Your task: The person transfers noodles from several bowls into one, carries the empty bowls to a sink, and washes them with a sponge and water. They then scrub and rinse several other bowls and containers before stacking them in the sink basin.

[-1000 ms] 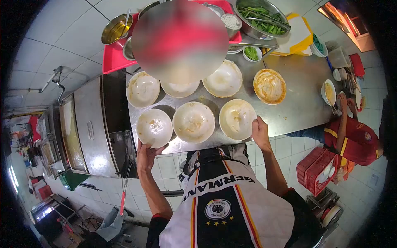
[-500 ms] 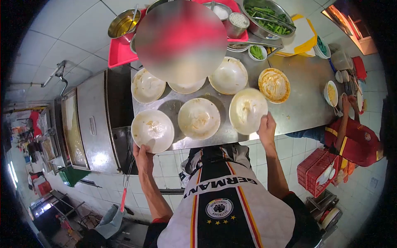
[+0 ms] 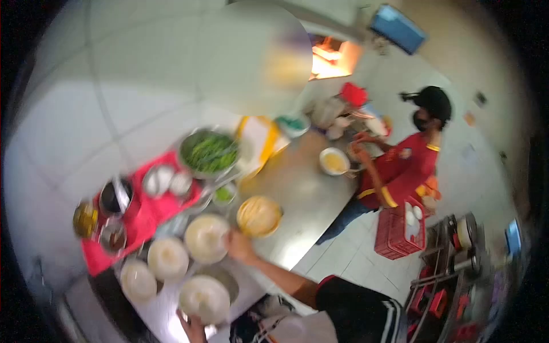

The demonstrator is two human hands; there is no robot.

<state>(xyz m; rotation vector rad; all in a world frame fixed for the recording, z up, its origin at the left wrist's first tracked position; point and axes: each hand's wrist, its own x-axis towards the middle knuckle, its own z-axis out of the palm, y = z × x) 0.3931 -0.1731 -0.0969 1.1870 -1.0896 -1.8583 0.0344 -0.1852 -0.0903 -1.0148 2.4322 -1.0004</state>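
Note:
My left hand grips the near edge of a white bowl with food residue inside. My right hand has its fingers at the right rim of another pale bowl, blurred by motion. Two more used bowls, a middle one and a left one, sit on the steel table. Close beyond my right hand is a bowl smeared with orange sauce.
A pink tray with metal containers stands along the wall side. Behind the bowls are a steel basin of greens and a small bowl of chopped greens. A co-worker in a red shirt handles things near a bowl of yellow food; a red crate stands below.
The camera has swung right, bringing the co-worker further into view. My right hand's bowl has moved to the back row, and fewer pale bowls show separately.

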